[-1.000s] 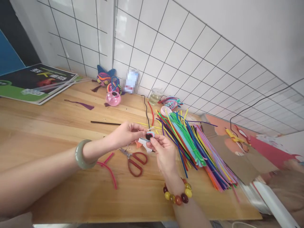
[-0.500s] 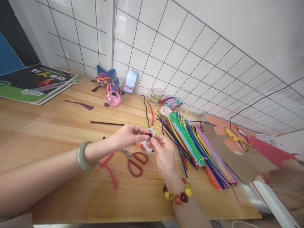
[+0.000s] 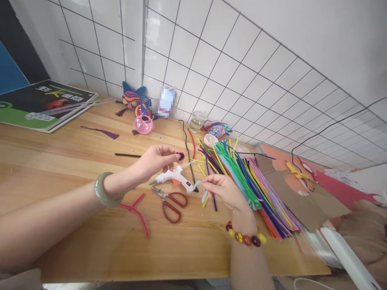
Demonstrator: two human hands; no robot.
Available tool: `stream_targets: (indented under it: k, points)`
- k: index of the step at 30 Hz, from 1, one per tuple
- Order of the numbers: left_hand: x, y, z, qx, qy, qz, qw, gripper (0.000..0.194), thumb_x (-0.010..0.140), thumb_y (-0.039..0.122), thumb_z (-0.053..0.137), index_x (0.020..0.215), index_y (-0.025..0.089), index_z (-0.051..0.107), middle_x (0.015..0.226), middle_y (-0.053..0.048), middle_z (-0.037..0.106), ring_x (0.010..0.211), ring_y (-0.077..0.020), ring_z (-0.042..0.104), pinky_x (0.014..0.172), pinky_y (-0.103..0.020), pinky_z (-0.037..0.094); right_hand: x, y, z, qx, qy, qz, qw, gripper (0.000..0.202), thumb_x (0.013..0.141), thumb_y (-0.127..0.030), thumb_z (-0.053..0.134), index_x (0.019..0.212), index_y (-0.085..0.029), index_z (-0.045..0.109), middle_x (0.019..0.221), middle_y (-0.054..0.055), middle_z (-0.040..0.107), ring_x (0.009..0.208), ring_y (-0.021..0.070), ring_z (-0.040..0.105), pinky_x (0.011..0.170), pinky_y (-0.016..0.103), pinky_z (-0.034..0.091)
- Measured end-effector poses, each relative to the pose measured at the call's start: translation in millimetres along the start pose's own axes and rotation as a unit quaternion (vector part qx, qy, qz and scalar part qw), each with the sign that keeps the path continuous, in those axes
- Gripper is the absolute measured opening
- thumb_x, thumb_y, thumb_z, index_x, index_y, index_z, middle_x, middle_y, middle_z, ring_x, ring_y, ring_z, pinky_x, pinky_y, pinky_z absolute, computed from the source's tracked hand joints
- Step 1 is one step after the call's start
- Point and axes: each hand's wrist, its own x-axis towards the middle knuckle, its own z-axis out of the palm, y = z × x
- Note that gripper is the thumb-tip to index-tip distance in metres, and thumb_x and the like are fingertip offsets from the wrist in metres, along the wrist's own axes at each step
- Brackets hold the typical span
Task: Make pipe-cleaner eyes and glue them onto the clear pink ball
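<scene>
From the head camera I see my left hand raised over the wooden table, its thumb and fingertips pinched together on a small round pink-and-black coil. My right hand sits lower and to the right, apart from the left, with its fingers closed on the end of a short light-blue pipe cleaner piece that hangs down toward the tabletop. Between and just below the two hands lies a white glue gun on its side, its black cord running back toward the tiled wall. Red-handled scissors lie just in front of the glue gun. A bent pink pipe cleaner rests on the table under my left wrist, which wears a pale green bangle; my right wrist carries a beaded bracelet. Just right of my right hand spreads a large pile of coloured pipe cleaners. Farther back, near the wall, stand a pink round ornament and a small glass jar.
</scene>
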Motion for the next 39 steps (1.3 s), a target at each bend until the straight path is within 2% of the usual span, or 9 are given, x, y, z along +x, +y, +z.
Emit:
stream_targets:
  k: [2,4,8,9,13,20,27,32,39]
  points:
    - [0.3,0.9,-1.4,-0.007,0.0,0.003,1.0,0.026,0.071,0.036,0.065,0.081,0.013,0.066,0.077,-0.005,0.067,0.047,-0.005,0.047,0.042,-0.017,0.035,-1.9,1.9,-4.5,-0.088,-0.091,0.059,0.99,0.019,0.071,-0.031,0.067,0.079,-0.014,0.069,0.055,-0.001,0.062,0.041,0.008,0.051,0.038,0.018,0.036]
    - [0.7,1.1,-2.5,-0.016,0.006,0.002,1.0,0.025,0.071,0.036,0.065,0.08,0.012,0.065,0.077,-0.005,0.066,0.047,-0.0045,0.047,0.042,-0.017,0.035,0.3,3.7,-0.6,-0.151,-0.093,0.058,0.982,0.021,0.073,-0.033,0.065,0.081,-0.015,0.071,0.052,-0.001,0.061,0.042,0.0099,0.051,0.038,0.019,0.035]
    - [2.3,0.5,-4.3,-0.049,0.028,-0.005,0.998,0.025,0.071,0.035,0.065,0.082,0.013,0.06,0.087,-0.007,0.066,0.054,-0.0071,0.056,0.043,-0.018,0.038,15.8,9.1,23.2,-0.166,0.133,-0.097,0.972,0.014,0.075,-0.03,0.062,0.078,-0.019,0.072,0.073,0.003,0.07,0.064,0.0157,0.06,0.058,0.026,0.045]
    - [2.9,0.2,-4.7,-0.056,0.029,-0.008,0.998,0.025,0.071,0.035,0.065,0.083,0.013,0.059,0.089,-0.008,0.066,0.056,-0.0083,0.058,0.044,-0.018,0.039,20.4,11.2,30.2,-0.161,0.152,-0.111,0.969,0.015,0.075,-0.03,0.062,0.081,-0.02,0.072,0.077,0.003,0.071,0.067,0.0167,0.061,0.06,0.027,0.046]
    - [5.2,-1.7,-5.3,-0.052,0.026,-0.004,0.998,0.026,0.071,0.033,0.065,0.085,0.012,0.058,0.087,-0.008,0.066,0.057,-0.0098,0.061,0.044,-0.017,0.041,34.6,21.2,51.9,-0.189,0.071,-0.128,0.971,0.017,0.077,-0.035,0.061,0.079,-0.022,0.071,0.062,-0.001,0.066,0.052,0.014,0.055,0.049,0.024,0.038]
    - [5.0,0.9,-7.2,0.022,0.046,0.085,0.995,0.022,0.071,0.031,0.066,0.083,0.014,0.059,0.073,-0.001,0.062,0.053,-0.0072,0.055,0.045,-0.017,0.042,34.2,20.5,52.0,-0.247,0.068,-0.163,0.953,0.02,0.083,-0.034,0.054,0.079,-0.022,0.069,0.073,0.001,0.067,0.069,0.0181,0.057,0.061,0.027,0.037]
    - [3.4,9.6,-12.4,0.08,0.087,0.142,0.983,0.027,0.072,0.038,0.064,0.084,0.013,0.062,0.069,-0.001,0.06,0.053,-0.0067,0.05,0.047,-0.017,0.043,27.1,13.8,24.5,-0.049,0.175,-0.108,0.977,0.025,0.077,-0.04,0.06,0.092,-0.021,0.061,0.077,0.0,0.066,0.065,0.0171,0.061,0.058,0.026,0.041]
    - [4.7,3.4,-12.0,0.133,0.114,0.159,0.971,0.029,0.073,0.041,0.062,0.084,0.014,0.065,0.073,-0.003,0.063,0.056,-0.0086,0.051,0.048,-0.019,0.041,24.4,7.1,15.2,0.141,0.219,-0.143,0.955,0.026,0.073,-0.039,0.064,0.091,-0.021,0.055,0.07,-0.004,0.064,0.047,0.0102,0.056,0.05,0.023,0.041]
    - [7.3,-10.0,-12.1,0.251,0.124,0.249,0.927,0.023,0.08,0.037,0.055,0.082,0.018,0.067,0.08,-0.004,0.066,0.066,-0.0119,0.057,0.057,-0.021,0.043,11.5,2.3,24.4,0.13,0.221,-0.174,0.951,0.03,0.079,-0.047,0.056,0.083,-0.018,0.058,0.054,-0.003,0.06,0.036,0.0093,0.051,0.037,0.021,0.037]
